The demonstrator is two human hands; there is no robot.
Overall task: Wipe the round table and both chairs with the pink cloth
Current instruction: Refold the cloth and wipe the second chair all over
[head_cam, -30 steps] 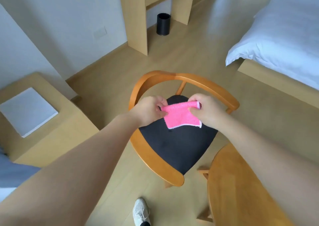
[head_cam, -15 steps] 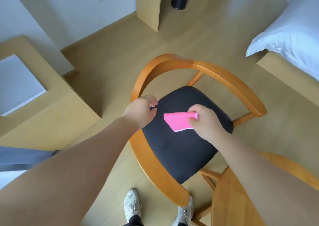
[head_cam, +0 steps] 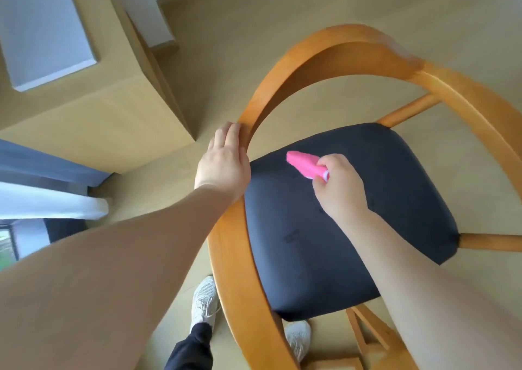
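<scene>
A wooden armchair [head_cam: 333, 45] with a curved orange-brown back rail and a black seat cushion [head_cam: 353, 214] fills the middle of the view. My right hand [head_cam: 339, 189] grips the folded pink cloth [head_cam: 303, 163] just above the far left part of the black seat. My left hand [head_cam: 224, 163] rests with straight fingers on the chair's left arm rail, where the rail bends upward. The round table is hidden apart from some wooden parts at the bottom right.
A low wooden cabinet [head_cam: 93, 115] with a white square pad [head_cam: 42, 31] stands to the left of the chair. My feet in white shoes [head_cam: 204, 302] stand under the chair's near edge. Wooden floor [head_cam: 254, 31] lies beyond the chair.
My left hand let go of the cloth and moved onto the chair's left arm rail. My right hand lowered the cloth toward the seat. My head leaned closer over the chair.
</scene>
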